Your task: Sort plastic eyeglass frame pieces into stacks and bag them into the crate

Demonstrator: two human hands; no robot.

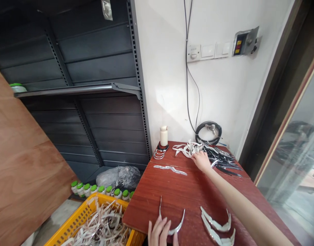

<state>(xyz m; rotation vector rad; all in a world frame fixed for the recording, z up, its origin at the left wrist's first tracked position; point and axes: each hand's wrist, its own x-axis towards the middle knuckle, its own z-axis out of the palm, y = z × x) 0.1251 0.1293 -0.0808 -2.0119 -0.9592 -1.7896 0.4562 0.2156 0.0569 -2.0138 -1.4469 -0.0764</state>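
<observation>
At the bottom edge, my left hand [160, 233] has its fingers bent around a curved silver strip [178, 227], whose two thin ends point up and away. The palm is cut off by the frame. My right hand [201, 161] reaches across to the far side of the table, its fingers closed at the edge of a pile of white and silver strips [189, 149]. Its fingertips are partly hidden among them. Black strips [223, 158] lie just right of that hand. Two curved silver-white strips [218, 229] rest near the right forearm. A flat wavy silver strip [171, 168] lies farther left.
The red-brown table [149, 200] meets a white wall. A cream bottle [163, 136], silver rings [159, 155] and a coiled black cable [208, 140] are at its back. Left stand a yellow basket [74, 215] of strips, green-lidded jars [94, 188] and a dark shelf [69, 91].
</observation>
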